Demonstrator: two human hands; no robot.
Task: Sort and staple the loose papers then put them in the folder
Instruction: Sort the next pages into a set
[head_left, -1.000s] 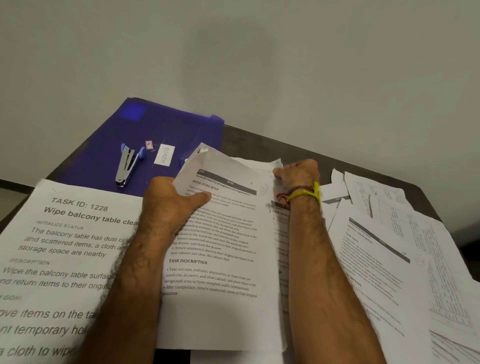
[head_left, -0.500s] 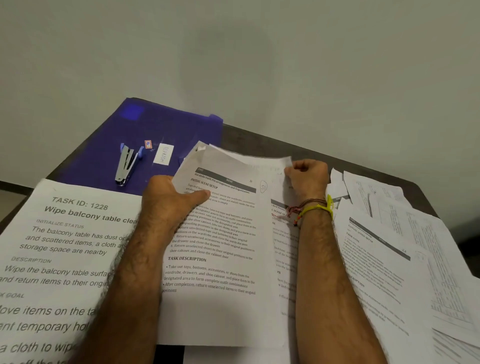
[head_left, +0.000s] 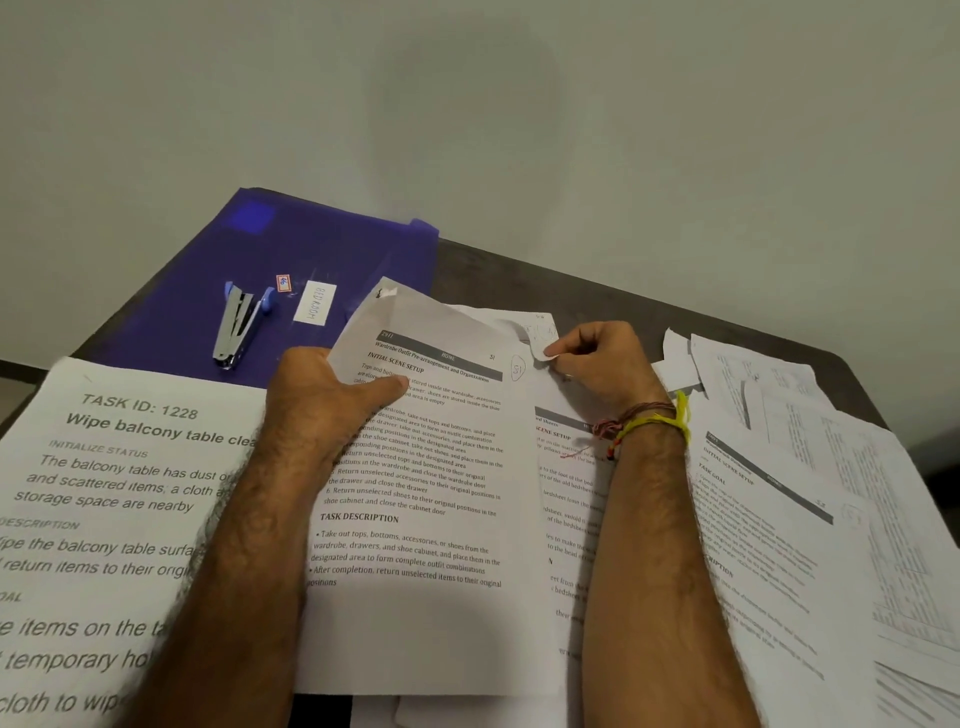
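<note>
We log, nearest first, the large-print white sheet headed "TASK ID: 1228" (head_left: 119, 519) at 8 o'clock; its left and lower edges are cut off by the frame and our left forearm hides its right side.

At 4 o'clock, a spread of overlapping white printed papers (head_left: 810, 545), their small print too blurred for us to read, running out of frame at the right and bottom.

At centre, the white printed page numbered 51, headed "Wardrobe Outfit Pre-arrangement" (head_left: 431, 519). Our left hand (head_left: 324, 400) grips its left edge, thumb lying across the upper text and the other fingers hidden behind the sheet.

Just beside it at 2 o'clock, a second white printed sheet (head_left: 566, 499), mostly covered by page 51 and our right forearm. Our right hand (head_left: 605, 366), with yellow and red thread bands (head_left: 649, 426) at the wrist, has its fingers curled and pinches this sheet's curled upper corner.

At 11 o'clock, the flat purple plastic folder (head_left: 332, 260), lying closed on the dark table (head_left: 571, 296). On its cover rest a silver stapler with blue trim (head_left: 239, 325), a small white label (head_left: 314, 303) and a tiny red-bordered tag (head_left: 283, 282).
</note>
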